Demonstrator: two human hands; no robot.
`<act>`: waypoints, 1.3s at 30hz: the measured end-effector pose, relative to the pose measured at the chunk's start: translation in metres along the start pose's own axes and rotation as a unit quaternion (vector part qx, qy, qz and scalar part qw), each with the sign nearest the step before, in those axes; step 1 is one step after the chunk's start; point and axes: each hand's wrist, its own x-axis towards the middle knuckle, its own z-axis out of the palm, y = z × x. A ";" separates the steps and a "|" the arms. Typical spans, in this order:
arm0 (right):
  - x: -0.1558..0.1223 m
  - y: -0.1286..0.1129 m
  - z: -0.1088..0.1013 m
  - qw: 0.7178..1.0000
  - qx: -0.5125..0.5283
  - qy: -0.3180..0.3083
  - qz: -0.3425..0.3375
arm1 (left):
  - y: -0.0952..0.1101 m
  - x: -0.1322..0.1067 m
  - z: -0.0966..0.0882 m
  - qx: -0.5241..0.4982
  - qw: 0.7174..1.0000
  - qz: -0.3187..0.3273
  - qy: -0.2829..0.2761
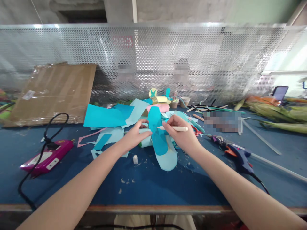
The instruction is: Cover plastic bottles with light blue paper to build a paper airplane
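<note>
My left hand point(134, 135) presses down on a light blue paper shape point(168, 158) in the middle of the blue table point(153, 185), fingers curled on its left edge. A darker teal strip point(157, 131) lies over that shape. My right hand point(183, 132) pinches a thin white stick point(174, 128) like a pen, its tip touching the teal strip. Several blue and teal paper scraps point(107, 116) are piled just behind my hands.
A blue glue gun point(236, 155) with a cord lies to the right. A pink device point(48, 156) with a black cable sits at left. Cardboard point(55, 92) leans on the perforated metal screen point(153, 54). Green leaves point(275, 113) lie far right. Small white cap point(135, 159) is near the front.
</note>
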 end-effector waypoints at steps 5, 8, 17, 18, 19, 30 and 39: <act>0.000 0.000 0.000 1.000 -0.003 0.001 0.001 | 0.002 -0.002 0.000 0.001 1.000 -0.001 -0.005; 0.001 0.001 0.000 1.000 -0.003 -0.001 -0.001 | 0.000 -0.001 0.000 0.001 1.000 0.002 -0.001; 0.001 0.001 0.000 1.000 -0.002 0.011 -0.002 | 0.000 -0.001 0.000 0.004 1.000 0.002 0.003; 0.001 0.001 0.000 1.000 -0.001 0.010 -0.002 | -0.001 -0.001 0.000 0.005 1.000 0.001 0.003; 0.001 0.000 0.000 1.000 0.000 0.010 -0.002 | -0.001 -0.001 0.000 0.004 1.000 0.002 0.004; -0.001 -0.011 -0.008 1.000 -0.013 0.015 0.017 | -0.002 -0.001 0.000 -0.004 1.000 -0.004 -0.001; -0.001 -0.013 -0.011 0.998 -0.052 0.020 -0.017 | -0.005 0.001 0.000 -0.012 1.000 0.008 0.002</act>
